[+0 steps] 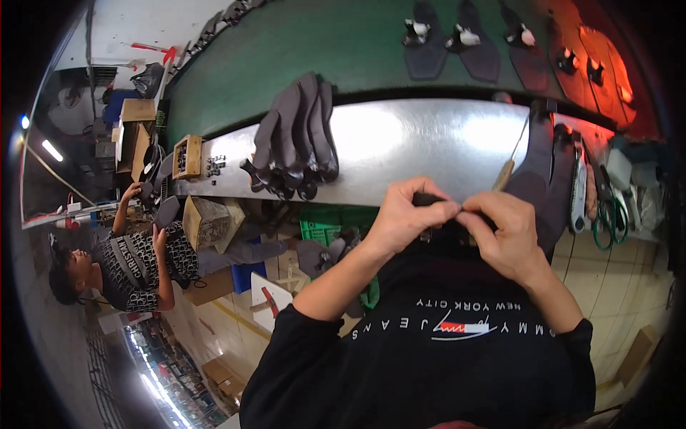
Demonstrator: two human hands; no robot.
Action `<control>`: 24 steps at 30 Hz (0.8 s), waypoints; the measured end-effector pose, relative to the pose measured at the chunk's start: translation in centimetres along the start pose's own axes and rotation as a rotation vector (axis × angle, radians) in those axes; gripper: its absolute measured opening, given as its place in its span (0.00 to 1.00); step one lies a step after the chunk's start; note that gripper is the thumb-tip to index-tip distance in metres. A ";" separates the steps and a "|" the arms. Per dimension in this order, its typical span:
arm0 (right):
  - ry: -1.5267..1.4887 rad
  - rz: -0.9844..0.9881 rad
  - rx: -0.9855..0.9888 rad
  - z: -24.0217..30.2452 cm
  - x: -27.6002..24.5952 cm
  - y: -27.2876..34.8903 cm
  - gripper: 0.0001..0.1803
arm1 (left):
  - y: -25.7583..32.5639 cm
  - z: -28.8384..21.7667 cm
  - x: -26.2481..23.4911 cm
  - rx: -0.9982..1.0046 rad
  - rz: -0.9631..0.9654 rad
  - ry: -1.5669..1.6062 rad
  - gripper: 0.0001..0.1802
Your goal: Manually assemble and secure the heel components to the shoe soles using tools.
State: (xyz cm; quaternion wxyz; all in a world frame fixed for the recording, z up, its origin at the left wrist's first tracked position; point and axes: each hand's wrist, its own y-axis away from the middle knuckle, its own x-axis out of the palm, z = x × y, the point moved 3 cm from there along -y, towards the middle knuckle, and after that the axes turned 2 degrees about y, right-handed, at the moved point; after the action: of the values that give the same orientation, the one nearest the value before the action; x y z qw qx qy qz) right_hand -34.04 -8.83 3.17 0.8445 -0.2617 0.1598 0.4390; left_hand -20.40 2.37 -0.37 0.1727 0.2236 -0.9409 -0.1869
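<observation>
My left hand point(409, 218) and my right hand point(506, 227) meet in front of my chest, at the near edge of the metal worktop point(414, 143). Thumbs and fingers of both are pinched together, tip to tip. Something small and dark shows between them, mostly hidden against my black shirt, so its kind cannot be made out. Just past my right hand lies a thin tool with a wooden handle point(504, 175). Dark shoe soles point(532, 184) rest beside it. Further left on the worktop leans a bunch of dark grey soles point(299, 132) with black heels.
Behind the worktop, a green belt point(357, 50) carries soles with black and white pieces point(468, 39), some under red light. At left stand a wooden box point(187, 157) of small black parts and a person point(136, 264) holding soles. Green-handled scissors point(611, 218) and a cutter point(578, 189) lie right.
</observation>
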 end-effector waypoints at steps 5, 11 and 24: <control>-0.258 0.260 0.182 -0.7 -0.5 -1.5 0.04 | -0.3 -1.0 -0.6 0.011 0.032 -0.094 0.07; -0.410 0.151 0.095 -0.7 -3.0 -4.7 0.10 | 1.4 -1.6 -5.6 0.208 0.071 0.389 0.03; 0.832 -0.100 0.235 -10.7 -0.7 -2.6 0.24 | -0.6 5.6 -6.8 -0.057 -0.277 0.958 0.10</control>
State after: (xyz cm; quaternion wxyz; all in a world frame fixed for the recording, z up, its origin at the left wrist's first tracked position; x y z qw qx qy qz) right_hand -32.68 -16.79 -4.42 0.7525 -0.3257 0.5226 0.2338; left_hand -16.81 6.68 -7.16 0.5650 0.4023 -0.7120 -0.1098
